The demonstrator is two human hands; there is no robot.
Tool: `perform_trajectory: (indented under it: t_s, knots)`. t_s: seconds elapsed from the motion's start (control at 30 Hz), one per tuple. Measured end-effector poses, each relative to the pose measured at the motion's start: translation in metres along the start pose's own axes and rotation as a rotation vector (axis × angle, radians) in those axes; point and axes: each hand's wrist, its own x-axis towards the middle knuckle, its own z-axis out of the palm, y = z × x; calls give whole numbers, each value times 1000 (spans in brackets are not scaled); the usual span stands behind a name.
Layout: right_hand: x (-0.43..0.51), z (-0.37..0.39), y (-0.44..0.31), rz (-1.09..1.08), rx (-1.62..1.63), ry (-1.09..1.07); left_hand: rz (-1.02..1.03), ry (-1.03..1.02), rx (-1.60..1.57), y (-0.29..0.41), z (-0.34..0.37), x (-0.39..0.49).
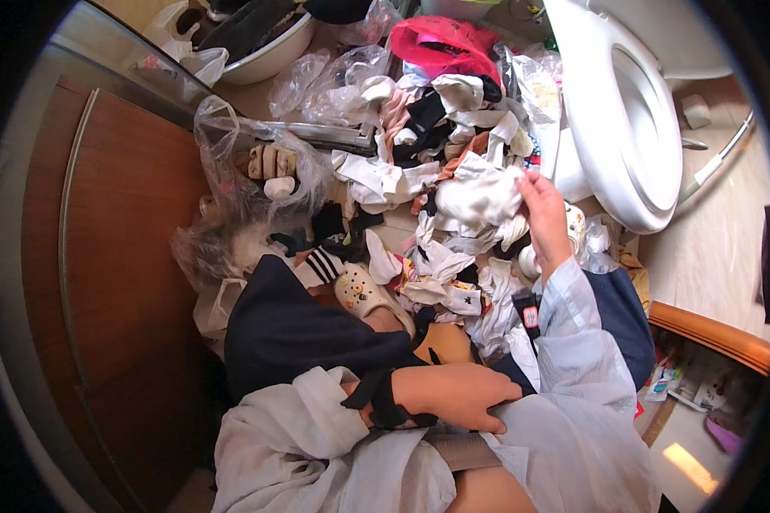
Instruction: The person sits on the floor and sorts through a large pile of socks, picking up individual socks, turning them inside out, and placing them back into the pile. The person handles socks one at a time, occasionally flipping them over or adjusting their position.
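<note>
My right hand (544, 215) pinches the edge of a white cloth piece (481, 195), likely a sock, blurred and raised over the pile. Beneath it, a heap of socks (382, 179) in white, black, pink and brown spreads across the floor. My left hand (455, 394), with a black band at its wrist, lies across my lap. Its fingers and thumb touch the pale shirt (558, 436); whether they grip the fabric is unclear. A black-striped white sock (321, 266) lies beside the cream clog (359, 292) on my foot.
Clear plastic bags (221, 167) lie left, by a brown wooden panel (135, 256). A metal door track (333, 134) crosses the floor behind. Further back are a white basin (276, 54) and a red plastic bag (446, 45). A white toilet (593, 122) stands at right.
</note>
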Motion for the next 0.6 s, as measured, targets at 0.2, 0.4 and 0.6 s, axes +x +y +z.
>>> perform_trajectory:
  t_s: [0.2, 0.4, 0.6]
  knots:
    - [55, 7, 44, -18, 15, 137, -31, 120, 26, -16, -4, -18]
    - [13, 5, 185, 225, -648, -116, -72, 179, 18, -26, -7, -22]
    - [-37, 21, 228, 163, -1219, -148, -66, 201, -27, -30, -8, -17]
